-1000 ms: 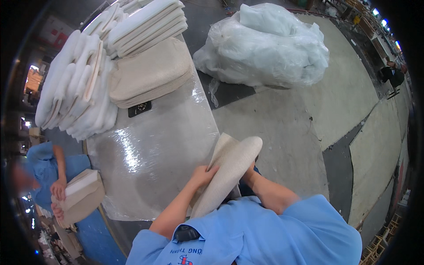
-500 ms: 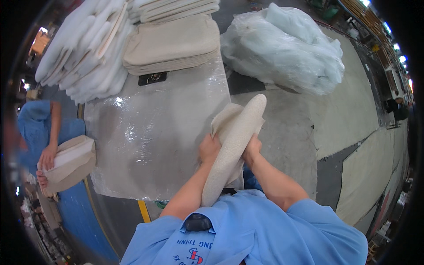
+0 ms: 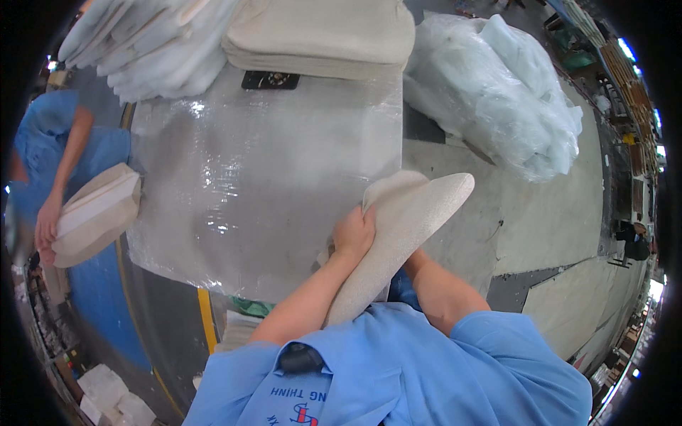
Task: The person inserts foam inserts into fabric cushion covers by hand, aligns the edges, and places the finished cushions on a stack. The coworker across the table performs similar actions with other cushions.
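While gripped, seemingly two cushions [image 3: 405,220].

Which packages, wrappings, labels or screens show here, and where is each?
Clear plastic sheet: wrapped over the table, shiny, wrinkled.
Plastic bag bundle: on the floor, upper right, big, translucent white, crumpled.
Wrapped cushions: stacked at the table's far left, whitish under plastic.
Small black device: flat rectangle at the far table edge; whether it has a screen cannot be told.
White boxes: floor, lower left.
No signs seen.
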Demonstrator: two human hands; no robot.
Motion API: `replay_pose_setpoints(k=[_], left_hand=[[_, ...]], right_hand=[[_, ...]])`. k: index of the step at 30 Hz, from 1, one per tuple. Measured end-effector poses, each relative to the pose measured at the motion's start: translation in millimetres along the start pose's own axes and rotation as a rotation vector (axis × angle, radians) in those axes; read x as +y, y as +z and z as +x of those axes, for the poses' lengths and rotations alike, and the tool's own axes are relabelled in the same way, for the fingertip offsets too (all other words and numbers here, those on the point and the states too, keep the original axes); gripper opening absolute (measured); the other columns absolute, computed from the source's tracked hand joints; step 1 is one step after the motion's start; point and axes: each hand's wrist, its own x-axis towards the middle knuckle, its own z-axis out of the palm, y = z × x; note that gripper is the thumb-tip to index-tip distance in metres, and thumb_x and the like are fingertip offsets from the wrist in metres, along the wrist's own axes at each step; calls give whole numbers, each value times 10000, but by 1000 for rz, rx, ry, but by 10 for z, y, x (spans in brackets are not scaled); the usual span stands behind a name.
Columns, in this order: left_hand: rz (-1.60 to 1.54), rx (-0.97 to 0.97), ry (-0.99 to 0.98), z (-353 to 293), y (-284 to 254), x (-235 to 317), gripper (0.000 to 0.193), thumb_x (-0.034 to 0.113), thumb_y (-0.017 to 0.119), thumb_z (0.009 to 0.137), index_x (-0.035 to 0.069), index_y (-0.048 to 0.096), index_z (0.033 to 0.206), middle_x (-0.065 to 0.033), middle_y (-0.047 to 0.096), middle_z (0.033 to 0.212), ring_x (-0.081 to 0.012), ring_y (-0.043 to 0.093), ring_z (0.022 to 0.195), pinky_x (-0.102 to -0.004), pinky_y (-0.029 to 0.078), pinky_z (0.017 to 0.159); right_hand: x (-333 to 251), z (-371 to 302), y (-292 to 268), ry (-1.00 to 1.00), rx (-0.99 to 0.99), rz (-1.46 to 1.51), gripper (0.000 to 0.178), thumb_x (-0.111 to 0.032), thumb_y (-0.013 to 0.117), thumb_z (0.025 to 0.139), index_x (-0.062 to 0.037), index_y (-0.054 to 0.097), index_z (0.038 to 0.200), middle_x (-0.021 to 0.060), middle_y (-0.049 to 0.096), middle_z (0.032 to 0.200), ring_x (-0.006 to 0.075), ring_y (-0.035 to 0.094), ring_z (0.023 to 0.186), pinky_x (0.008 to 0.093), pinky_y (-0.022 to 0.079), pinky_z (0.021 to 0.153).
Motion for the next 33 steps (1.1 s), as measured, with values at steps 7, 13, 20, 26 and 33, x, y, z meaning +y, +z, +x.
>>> replay_pose_setpoints(k=[7, 13, 20, 26, 33], left_hand=[[8, 65, 76, 86, -17, -40, 464, 467, 590, 1030, 33, 746, 1080, -301, 726, 1011, -491, 699, 991, -551, 539, 834], [-199, -245, 100, -265, -178, -561, 464, 436, 599, 1008, -2, 738, 1066, -300, 736, 1047, -469, 705, 1030, -535, 528, 869], [-207, 82, -31, -149, 112, -337, 455, 399, 564, 1040, -35, 693, 1091, -336, 709, 1041, -531, 671, 1000, -562, 507, 876], [-280, 207, -35, -321, 330, -4, 475, 418, 514, 1068, -22, 681, 1131, -348, 698, 1069, -538, 662, 1034, -567, 500, 904], [-221, 26, -40, -283, 202, -65, 481, 422, 530, 1074, -34, 679, 1121, -304, 727, 1034, -498, 687, 1000, -522, 518, 873]], right_hand=[[-115, -61, 99, -137, 4, 63, 453, -336, 586, 1060, 63, 732, 1217, 177, 773, 1125, 308, 735, 1026, 420, 571, 874], [-633, -325, 285, -248, 20, -303, 497, -377, 576, 1073, 64, 697, 1270, 173, 758, 1177, 285, 718, 1083, 420, 567, 920], [-795, -760, 366, -179, -23, -359, 593, -417, 553, 1087, 84, 583, 1405, 211, 680, 1343, 326, 646, 1245, 513, 523, 1037], [-564, -678, 109, -134, 0, -223, 499, -358, 582, 1066, 90, 691, 1257, 199, 753, 1191, 341, 733, 1064, 484, 564, 934], [-114, -250, 91, -43, 23, -147, 525, -400, 584, 1061, 73, 688, 1265, 193, 752, 1187, 338, 726, 1080, 473, 557, 935]])
